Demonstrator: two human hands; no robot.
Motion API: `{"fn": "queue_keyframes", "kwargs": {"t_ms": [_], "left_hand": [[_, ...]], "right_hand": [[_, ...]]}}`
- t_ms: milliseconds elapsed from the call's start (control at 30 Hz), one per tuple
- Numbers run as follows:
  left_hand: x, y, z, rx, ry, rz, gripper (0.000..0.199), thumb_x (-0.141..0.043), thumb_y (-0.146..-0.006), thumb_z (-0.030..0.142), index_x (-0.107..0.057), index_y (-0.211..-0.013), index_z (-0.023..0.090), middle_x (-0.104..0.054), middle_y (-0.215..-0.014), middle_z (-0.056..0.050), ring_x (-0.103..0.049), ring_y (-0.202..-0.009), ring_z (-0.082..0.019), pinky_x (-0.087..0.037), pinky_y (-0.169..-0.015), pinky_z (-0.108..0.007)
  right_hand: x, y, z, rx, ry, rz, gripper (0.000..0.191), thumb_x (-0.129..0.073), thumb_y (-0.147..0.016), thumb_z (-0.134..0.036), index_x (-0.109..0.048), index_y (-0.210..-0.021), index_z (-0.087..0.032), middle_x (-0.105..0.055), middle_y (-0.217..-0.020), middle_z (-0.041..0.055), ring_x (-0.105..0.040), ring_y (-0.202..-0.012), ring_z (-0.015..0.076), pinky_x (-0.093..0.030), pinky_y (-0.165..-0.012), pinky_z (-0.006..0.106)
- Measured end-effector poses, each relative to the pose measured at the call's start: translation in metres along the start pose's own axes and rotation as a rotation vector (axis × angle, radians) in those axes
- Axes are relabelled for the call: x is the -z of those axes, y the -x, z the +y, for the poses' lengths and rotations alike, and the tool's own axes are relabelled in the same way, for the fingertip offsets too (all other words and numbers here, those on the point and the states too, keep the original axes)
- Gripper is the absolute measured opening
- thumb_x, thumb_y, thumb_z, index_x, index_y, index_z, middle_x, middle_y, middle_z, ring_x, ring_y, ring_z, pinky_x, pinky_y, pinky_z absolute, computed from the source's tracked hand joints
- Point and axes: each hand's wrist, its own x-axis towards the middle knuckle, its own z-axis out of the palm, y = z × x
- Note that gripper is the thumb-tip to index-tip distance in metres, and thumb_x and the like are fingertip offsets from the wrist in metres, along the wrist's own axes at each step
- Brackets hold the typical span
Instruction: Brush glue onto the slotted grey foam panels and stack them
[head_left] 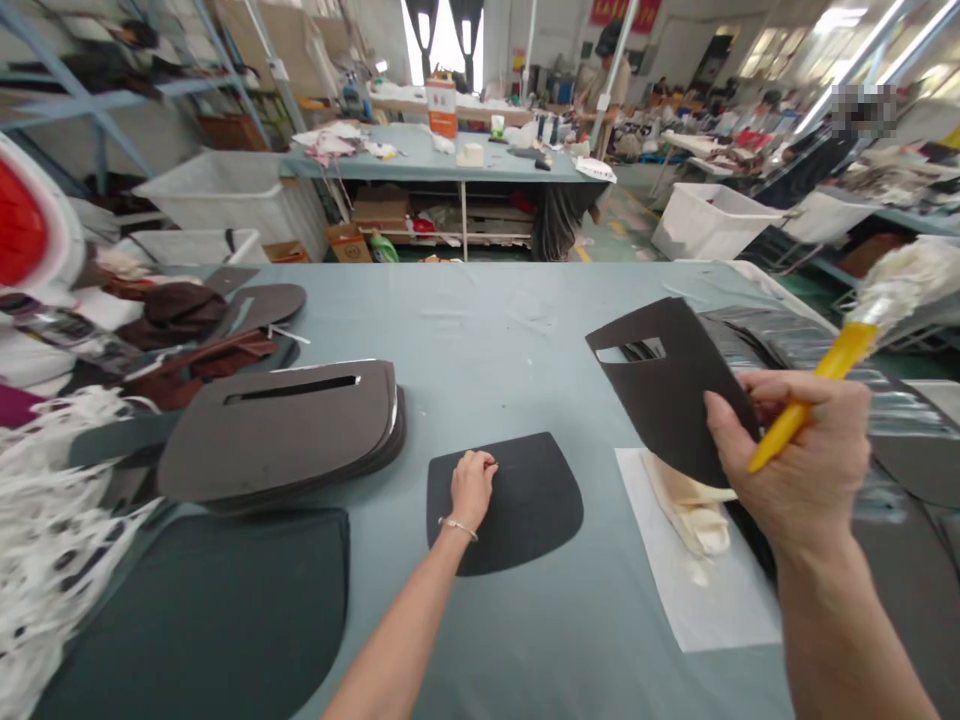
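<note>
A worker's left hand [472, 480], a bracelet [459, 528] at the wrist, presses down on a dark flat panel [536, 505] lying in the middle of a blue-grey worktable [465, 335]. Its fingers are bunched together on the panel's surface; whether they pinch anything cannot be told.

The right hand [802, 450], raised over the table's right side, carries 2 things at once: a slotted panel [667, 400], its near edge gripped firmly between thumb and fingers, and a yellow-handled brush [840, 358], lodged in the same closed grip with its pale, caked bristles pointing up and away to the right. The slotted panel hangs tilted above the table, its 1 cut-out toward the far end.

Below it, a crumpled cream-colored piece [701, 525] lies on a white sheet [694, 610]. To the left of the flat panel sits a stack of slotted pieces [277, 435], with a larger dark piece [225, 610] nearer the camera and white netting [45, 570] at the table's left edge. Beyond, an orange-and-white box [442, 105] stands on another table [409, 165].
</note>
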Motion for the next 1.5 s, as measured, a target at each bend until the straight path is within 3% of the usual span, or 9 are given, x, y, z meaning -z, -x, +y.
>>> {"fn": "queue_keyframes", "kwargs": {"t_ms": [233, 433, 633, 733, 800, 867, 1067, 1267, 1500], "left_hand": [[-0.025, -0.008, 0.001, -0.032, -0.244, -0.007, 0.012, -0.049, -0.084, 0.025, -0.059, -0.08, 0.019, -0.056, -0.092, -0.009, -0.05, -0.094, -0.022, -0.032, -0.089, -0.038], [-0.017, -0.01, 0.007, -0.054, -0.262, -0.05, 0.018, -0.04, -0.087, 0.028, -0.054, -0.08, 0.019, -0.054, -0.088, -0.008, -0.05, -0.087, -0.02, -0.034, -0.084, -0.034], [0.064, 0.071, -0.027, 0.029, -0.15, -0.15, 0.033, -0.03, -0.09, 0.041, -0.049, -0.071, 0.022, -0.048, -0.063, 0.002, -0.043, -0.058, -0.014, -0.034, -0.063, -0.027], [0.117, 0.138, -0.057, 0.205, 0.031, -0.415, 0.036, -0.042, -0.084, 0.049, -0.051, -0.062, 0.022, -0.051, -0.057, 0.002, -0.045, -0.056, -0.014, -0.034, -0.062, -0.027], [0.141, 0.168, -0.069, 0.269, 0.126, -0.558, 0.025, -0.053, -0.078, 0.045, -0.06, -0.07, 0.023, -0.061, -0.069, 0.0, -0.054, -0.067, -0.017, -0.039, -0.067, -0.028], [0.15, 0.177, -0.072, 0.295, 0.192, -0.513, 0.025, -0.063, -0.07, 0.041, -0.064, -0.089, 0.025, -0.066, -0.094, -0.003, -0.058, -0.083, -0.02, -0.042, -0.075, -0.03], [0.111, 0.117, -0.038, 0.398, 0.692, -0.135, 0.059, -0.058, -0.074, 0.056, -0.048, -0.124, 0.025, -0.047, -0.137, -0.012, -0.045, -0.124, -0.023, -0.037, -0.099, -0.037], [0.077, 0.073, 0.001, 0.34, 1.134, -0.148, 0.054, -0.052, -0.079, 0.055, -0.047, -0.124, 0.025, -0.049, -0.136, -0.011, -0.049, -0.121, -0.021, -0.04, -0.098, -0.037], [0.081, 0.079, -0.024, 0.446, 0.874, -0.013, 0.047, -0.07, -0.067, 0.042, -0.055, -0.105, 0.018, -0.068, -0.106, -0.007, -0.063, -0.095, -0.02, -0.048, -0.086, -0.034]], "right_hand": [[-0.024, 0.016, 0.005, -0.027, -0.178, -0.083, 0.028, -0.069, -0.075, -0.025, -0.047, -0.091, -0.022, -0.058, -0.091, 0.0019, -0.059, -0.077, 0.0141, -0.049, -0.067, 0.027], [-0.029, 0.019, -0.012, -0.065, -0.322, -0.107, 0.03, -0.07, -0.074, -0.023, -0.046, -0.091, -0.023, -0.056, -0.089, 0.0009, -0.059, -0.08, 0.015, -0.05, -0.065, 0.028], [-0.036, 0.032, -0.044, -0.089, -0.458, -0.171, 0.03, -0.07, -0.073, -0.02, -0.045, -0.089, -0.024, -0.056, -0.09, 0.0008, -0.06, -0.078, 0.0145, -0.049, -0.062, 0.028], [-0.043, 0.039, -0.06, -0.111, -0.536, -0.19, 0.028, -0.069, -0.074, -0.02, -0.045, -0.088, -0.024, -0.057, -0.09, 0.001, -0.06, -0.081, 0.0151, -0.049, -0.064, 0.028], [-0.046, 0.042, -0.07, -0.121, -0.584, -0.197, 0.028, -0.069, -0.074, -0.019, -0.045, -0.087, -0.024, -0.057, -0.089, 0.0008, -0.06, -0.081, 0.0152, -0.049, -0.064, 0.028], [-0.045, 0.042, -0.081, -0.146, -0.634, -0.201, 0.027, -0.068, -0.074, -0.018, -0.044, -0.086, -0.024, -0.056, -0.089, 0.0009, -0.06, -0.08, 0.0153, -0.049, -0.062, 0.028], [-0.028, 0.036, -0.096, -0.363, -0.881, -0.193, 0.034, -0.068, -0.073, -0.015, -0.04, -0.091, -0.025, -0.056, -0.089, 0.0003, -0.059, -0.07, 0.0121, -0.048, -0.057, 0.024], [-0.048, 0.06, -0.044, -0.623, -0.849, -0.147, 0.036, -0.07, -0.072, -0.024, -0.041, -0.093, -0.024, -0.054, -0.089, -0.0013, -0.058, -0.077, 0.0115, -0.049, -0.07, 0.027], [-0.107, 0.164, 0.033, -0.651, -0.362, -0.385, 0.026, -0.064, -0.074, -0.035, -0.046, -0.087, -0.021, -0.052, -0.079, -0.0026, -0.05, -0.061, 0.0103, -0.043, -0.062, 0.025]]}}
